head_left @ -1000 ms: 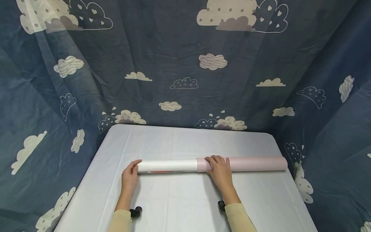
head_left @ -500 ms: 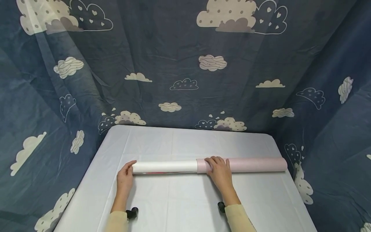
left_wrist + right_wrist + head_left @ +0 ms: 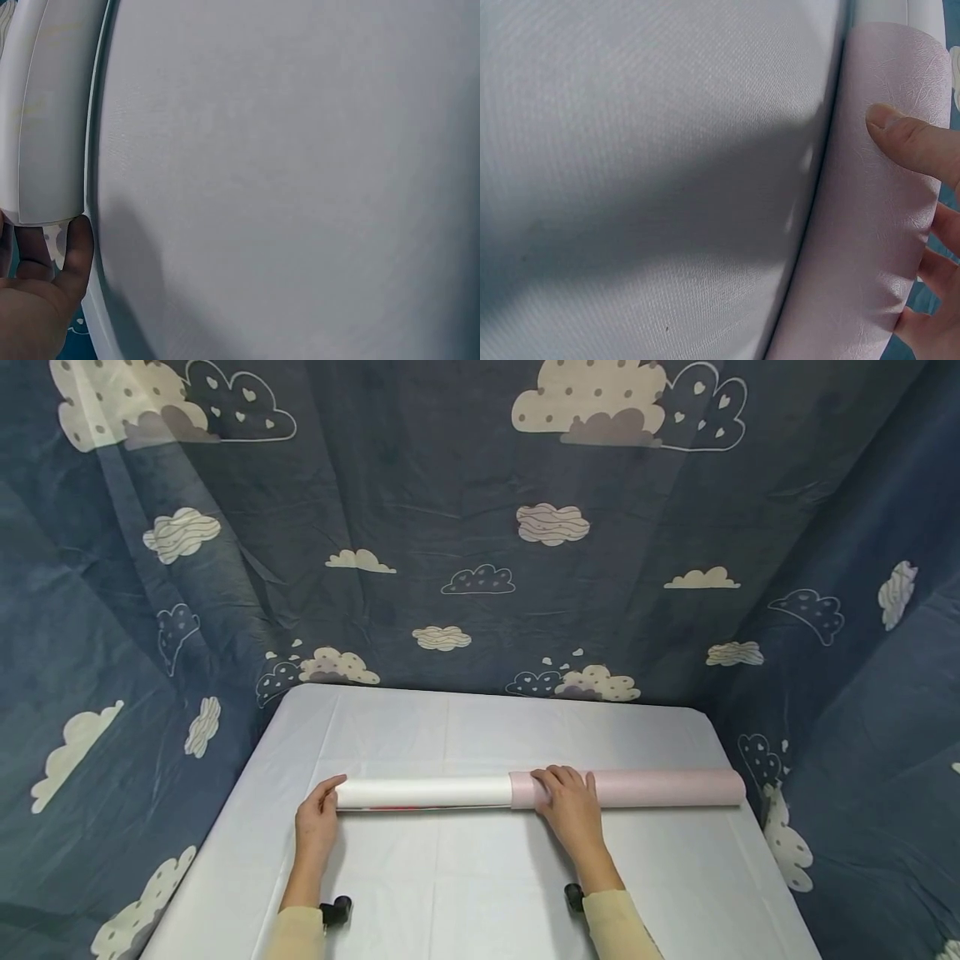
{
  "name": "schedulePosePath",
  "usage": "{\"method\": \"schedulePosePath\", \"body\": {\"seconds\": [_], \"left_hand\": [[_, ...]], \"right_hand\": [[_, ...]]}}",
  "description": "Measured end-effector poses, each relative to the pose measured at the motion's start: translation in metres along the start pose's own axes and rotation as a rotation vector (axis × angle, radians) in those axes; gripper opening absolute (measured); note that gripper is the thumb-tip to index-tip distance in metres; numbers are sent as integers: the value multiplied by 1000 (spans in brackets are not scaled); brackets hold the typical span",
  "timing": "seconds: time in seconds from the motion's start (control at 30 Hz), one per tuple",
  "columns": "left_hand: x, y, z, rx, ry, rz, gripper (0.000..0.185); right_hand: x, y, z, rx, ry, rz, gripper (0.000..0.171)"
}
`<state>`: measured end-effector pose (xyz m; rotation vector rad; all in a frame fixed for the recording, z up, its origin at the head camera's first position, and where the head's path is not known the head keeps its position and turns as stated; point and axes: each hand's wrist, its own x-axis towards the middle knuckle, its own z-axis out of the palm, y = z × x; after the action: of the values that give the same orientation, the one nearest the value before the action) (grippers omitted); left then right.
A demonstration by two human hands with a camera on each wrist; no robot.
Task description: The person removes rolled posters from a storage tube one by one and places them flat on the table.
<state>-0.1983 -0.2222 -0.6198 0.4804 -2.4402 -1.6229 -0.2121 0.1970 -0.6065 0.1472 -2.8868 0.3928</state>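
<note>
A long white roll [image 3: 423,792], like rolled paper, lies across the white-covered table, its right part inside a pink textured roll [image 3: 675,788]. My left hand [image 3: 317,827] grips the white roll's left end; in the left wrist view the fingertips and thumb [image 3: 78,247] sit at its rim. A seam runs along the white roll there. My right hand [image 3: 573,818] holds the pink roll near its left edge. The right wrist view shows the thumb [image 3: 907,139] on the near side, with the other fingers at the far side. A thin red strip shows along the white roll's lower edge.
The white-covered table [image 3: 450,885] has its far edge against a dark blue curtain [image 3: 420,485] printed with clouds. More curtain hangs at both sides. The pink roll's right end reaches close to the table's right edge. Black camera mounts [image 3: 337,910] are at both wrists.
My left hand has moved left with the white roll's end, so more of the white roll shows outside the pink one. The right hand and the pink roll have stayed in place.
</note>
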Motion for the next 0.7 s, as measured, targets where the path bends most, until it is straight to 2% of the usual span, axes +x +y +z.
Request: {"method": "schedulePosePath", "body": {"seconds": [0.37, 0.7], "left_hand": [[0, -2, -7, -6, 29, -2, 35], [2, -7, -15, 3, 66, 5, 36]], "right_hand": [[-1, 1, -2, -4, -23, 9, 65], [-1, 3, 2, 1, 0, -3, 65]]}}
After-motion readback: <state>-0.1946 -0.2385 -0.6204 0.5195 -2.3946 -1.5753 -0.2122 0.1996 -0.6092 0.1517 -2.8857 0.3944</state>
